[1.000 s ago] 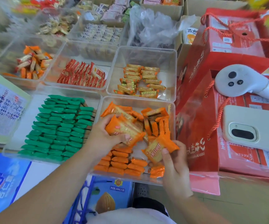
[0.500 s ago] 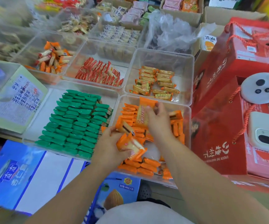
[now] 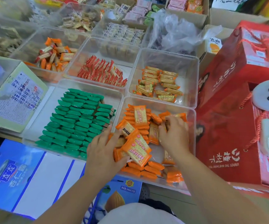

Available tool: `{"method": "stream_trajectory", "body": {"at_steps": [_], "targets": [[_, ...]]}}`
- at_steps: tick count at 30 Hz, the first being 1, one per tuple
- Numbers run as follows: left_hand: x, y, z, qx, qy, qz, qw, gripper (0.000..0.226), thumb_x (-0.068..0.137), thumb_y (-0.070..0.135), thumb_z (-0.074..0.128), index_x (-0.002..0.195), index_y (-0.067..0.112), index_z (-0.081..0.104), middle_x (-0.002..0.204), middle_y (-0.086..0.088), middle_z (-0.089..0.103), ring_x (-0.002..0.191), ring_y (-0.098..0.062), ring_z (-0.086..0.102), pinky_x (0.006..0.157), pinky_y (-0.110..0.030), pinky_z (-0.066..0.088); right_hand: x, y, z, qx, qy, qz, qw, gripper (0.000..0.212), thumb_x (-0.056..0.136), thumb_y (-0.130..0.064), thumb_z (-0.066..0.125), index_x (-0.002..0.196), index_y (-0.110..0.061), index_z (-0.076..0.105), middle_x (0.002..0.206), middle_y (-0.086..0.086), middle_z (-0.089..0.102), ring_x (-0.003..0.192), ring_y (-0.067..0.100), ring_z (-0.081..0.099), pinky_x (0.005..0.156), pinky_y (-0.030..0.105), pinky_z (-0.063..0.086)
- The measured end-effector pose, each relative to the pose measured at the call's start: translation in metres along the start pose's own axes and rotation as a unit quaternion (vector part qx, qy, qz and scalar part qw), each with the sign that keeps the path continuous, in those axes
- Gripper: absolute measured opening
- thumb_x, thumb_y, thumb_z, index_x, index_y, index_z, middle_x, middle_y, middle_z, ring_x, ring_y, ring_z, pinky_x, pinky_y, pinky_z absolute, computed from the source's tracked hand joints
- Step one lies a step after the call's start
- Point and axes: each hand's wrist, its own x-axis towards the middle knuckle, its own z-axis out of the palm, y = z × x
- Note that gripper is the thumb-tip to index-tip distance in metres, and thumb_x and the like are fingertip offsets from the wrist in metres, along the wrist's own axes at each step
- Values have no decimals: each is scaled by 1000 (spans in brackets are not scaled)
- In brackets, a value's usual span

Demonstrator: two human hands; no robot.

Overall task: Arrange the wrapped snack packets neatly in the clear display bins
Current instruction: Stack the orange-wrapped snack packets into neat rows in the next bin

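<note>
A clear bin [image 3: 191, 143] at the front right holds orange wrapped snack packets [image 3: 140, 116], some in flat rows and some loose. My left hand [image 3: 102, 152] grips a small stack of orange packets [image 3: 137, 147] over the bin's near left part. My right hand [image 3: 173, 135] reaches into the bin's right side, fingers curled on loose orange packets there. Beside it on the left, another clear bin [image 3: 38, 125] carries tidy rows of green packets [image 3: 80, 120].
Behind stand clear bins of red packets [image 3: 101, 73], gold packets [image 3: 159, 84] and mixed orange packets [image 3: 54, 54]. Red gift boxes [image 3: 230, 126] with a white controller [image 3: 268, 94] crowd the right. Blue cartons [image 3: 9, 172] lie at the front left, a crumpled plastic bag [image 3: 174, 33] at the back.
My right hand left one orange packet flat on the far rows and moved to the bin's right side. My left hand keeps its stack, shifted slightly toward the bin's middle.
</note>
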Motion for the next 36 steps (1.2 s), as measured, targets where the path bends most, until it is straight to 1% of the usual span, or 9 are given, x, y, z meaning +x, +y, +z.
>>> {"method": "stream_trajectory", "body": {"at_steps": [4, 7, 12, 18, 22, 25, 28, 33, 36], "targets": [[5, 3, 6, -60, 29, -20, 998, 94, 77, 71, 69, 154, 35, 29, 168, -4, 11, 145, -35, 27, 110, -59, 32, -9, 28, 1, -88, -62, 64, 992, 84, 88, -49, 67, 153, -10, 30, 161, 20, 21, 147, 37, 18, 119, 45, 21], [16, 7, 11, -113, -4, -78, 991, 103, 75, 83, 50, 158, 38, 11, 168, 2, 4, 151, -27, 15, 117, -54, 25, 3, 28, 12, -117, -110, 94, 983, 94, 87, -53, 67, 157, -12, 19, 164, 23, 8, 147, 41, 19, 116, 46, 29], [18, 3, 25, -145, -33, -90, 985, 104, 75, 85, 38, 160, 33, 4, 168, -1, 9, 152, -24, 13, 119, -50, 27, 17, 25, 25, -158, -88, 103, 978, 74, 74, -57, 77, 135, -28, 47, 145, 18, 25, 126, 42, 45, 104, 46, 44], [15, -3, 30, -169, -30, -84, 982, 99, 78, 79, 48, 159, 33, 14, 165, -1, 15, 150, -24, 19, 116, -49, 33, 19, 25, 37, -231, -58, 57, 970, 62, 70, -60, 77, 122, -35, 54, 125, 12, 32, 118, 37, 46, 100, 46, 43], [15, -10, 26, -289, -16, -122, 949, 97, 75, 81, 53, 154, 48, 7, 161, 4, 28, 145, -18, 33, 112, -51, 39, 23, 32, 42, -175, -57, 49, 982, 59, 71, -52, 79, 120, -32, 54, 127, 11, 24, 120, 39, 44, 100, 47, 47], [17, -12, 23, -358, -15, -166, 919, 90, 74, 73, 56, 149, 56, 9, 152, 6, 41, 132, -14, 49, 104, -51, 47, 28, 34, 44, -169, -99, 90, 977, 68, 71, -63, 76, 128, -37, 49, 144, 15, 20, 120, 35, 51, 95, 43, 51], [19, -13, 25, -376, -28, -184, 907, 93, 74, 74, 55, 153, 48, 16, 149, 4, 47, 128, -13, 50, 104, -48, 47, 30, 33, 49, -175, -118, 105, 972, 60, 76, -64, 70, 124, -36, 51, 143, 15, 22, 114, 31, 54, 86, 39, 50], [21, -13, 24, -371, -56, -185, 908, 102, 71, 81, 52, 157, 39, 17, 152, 2, 45, 136, -21, 46, 106, -55, 45, 35, 32, 36, -110, -109, 110, 982, 50, 75, -51, 75, 120, -34, 63, 134, 9, 33, 111, 30, 55, 91, 37, 51], [21, -13, 24, -384, -54, -189, 902, 100, 73, 81, 53, 157, 39, 18, 149, 1, 47, 134, -22, 48, 105, -55, 46, 24, 24, 18, -81, -86, 102, 988, 47, 71, -51, 74, 114, -33, 68, 133, 5, 37, 94, 31, 63, 82, 39, 56]]}}
